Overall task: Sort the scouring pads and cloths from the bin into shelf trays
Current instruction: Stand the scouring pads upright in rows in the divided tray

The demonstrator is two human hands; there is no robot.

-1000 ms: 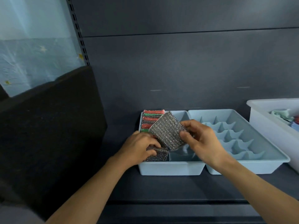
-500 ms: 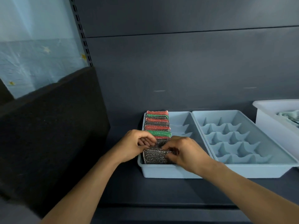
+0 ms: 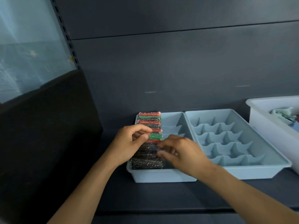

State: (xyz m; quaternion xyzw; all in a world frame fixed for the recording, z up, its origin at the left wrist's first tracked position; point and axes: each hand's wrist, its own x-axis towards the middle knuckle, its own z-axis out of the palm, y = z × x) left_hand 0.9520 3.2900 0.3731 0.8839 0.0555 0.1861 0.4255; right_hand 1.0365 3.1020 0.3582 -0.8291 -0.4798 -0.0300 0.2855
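A row of scouring pads (image 3: 150, 125) stands on edge in the left column of the light blue left tray (image 3: 161, 177): red and green ones at the back, dark silver ones (image 3: 146, 164) at the front. My left hand (image 3: 127, 143) hovers at the row's left side with loosely curled fingers and holds nothing. My right hand (image 3: 182, 152), blurred, lies over the silver pads from the right, with its fingertips touching them. A white bin (image 3: 258, 113) at the far right holds pale green cloths (image 3: 282, 113).
A second light blue tray (image 3: 278, 160) with several divided compartments sits just right of the first, touching it. A black panel (image 3: 48, 135) walls off the left side. The dark shelf surface (image 3: 161, 196) runs in front of the trays, and a grey back wall rises behind them.
The silver pad that my right hand held above the tray now stands in the front of the row. Both hands have loosened over the pads, and the left has shifted back.
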